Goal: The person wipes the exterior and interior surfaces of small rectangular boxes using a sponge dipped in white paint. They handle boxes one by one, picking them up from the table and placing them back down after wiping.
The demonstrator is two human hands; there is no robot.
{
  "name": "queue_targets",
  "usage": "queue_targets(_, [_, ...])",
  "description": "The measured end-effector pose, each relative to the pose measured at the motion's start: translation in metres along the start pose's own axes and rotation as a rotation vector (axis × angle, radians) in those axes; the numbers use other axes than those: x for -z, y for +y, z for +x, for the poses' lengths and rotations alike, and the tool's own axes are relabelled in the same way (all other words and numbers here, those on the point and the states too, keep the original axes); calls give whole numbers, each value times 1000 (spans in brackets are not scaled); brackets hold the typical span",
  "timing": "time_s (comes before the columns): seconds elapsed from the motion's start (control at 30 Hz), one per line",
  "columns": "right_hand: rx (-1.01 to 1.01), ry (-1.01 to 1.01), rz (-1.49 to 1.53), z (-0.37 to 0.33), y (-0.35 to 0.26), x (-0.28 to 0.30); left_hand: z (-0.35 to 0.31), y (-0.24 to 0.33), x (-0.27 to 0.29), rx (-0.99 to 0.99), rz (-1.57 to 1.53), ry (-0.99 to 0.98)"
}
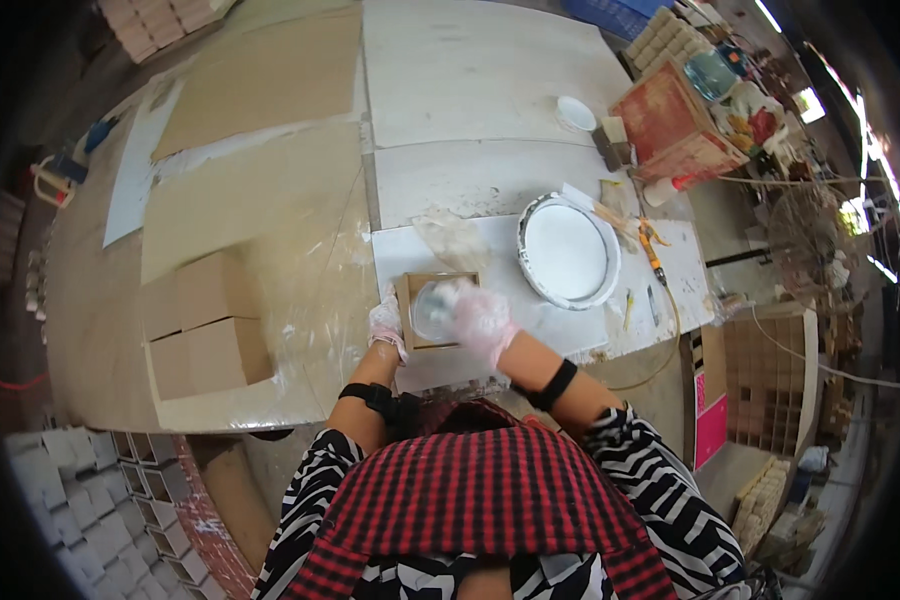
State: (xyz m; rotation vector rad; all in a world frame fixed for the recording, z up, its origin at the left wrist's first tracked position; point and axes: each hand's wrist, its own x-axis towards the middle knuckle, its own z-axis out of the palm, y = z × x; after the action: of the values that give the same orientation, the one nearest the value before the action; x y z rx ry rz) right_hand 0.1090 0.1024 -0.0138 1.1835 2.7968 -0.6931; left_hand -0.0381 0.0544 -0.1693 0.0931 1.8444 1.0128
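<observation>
A small, shallow brown box with raised sides lies on a white sheet in front of me, its inside facing up. Within it shows a round, pale, glossy patch or piece. My left hand, in a thin whitish glove, grips the box's left side. Over the right part of the box is my right hand, gloved as well and smeared by motion. Its fingers are curled in, and what they hold is too blurred to name. A round tub of white paint or glue stands to the right.
Brown cardboard boxes are grouped at the left. An orange-handled tool with a cable lies right of the tub, near thin tools. A white bowl and a reddish crate stand far right.
</observation>
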Motion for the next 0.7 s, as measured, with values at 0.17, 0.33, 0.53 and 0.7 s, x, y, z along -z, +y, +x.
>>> queue_targets(0.17, [382,-398,-235,-13,14,27,34,-23,8,87,12,64])
queue_targets(0.33, [298,30,-27,35,-12,20,40,-22,3,10,41,-41])
queue_targets(0.53, [474,-314,3,-12,-12,4,28,-20,5,76,2,-42])
queue_targets(0.7, [355,-65,29,17,-25,27,23,-23,1,107,-19,-55])
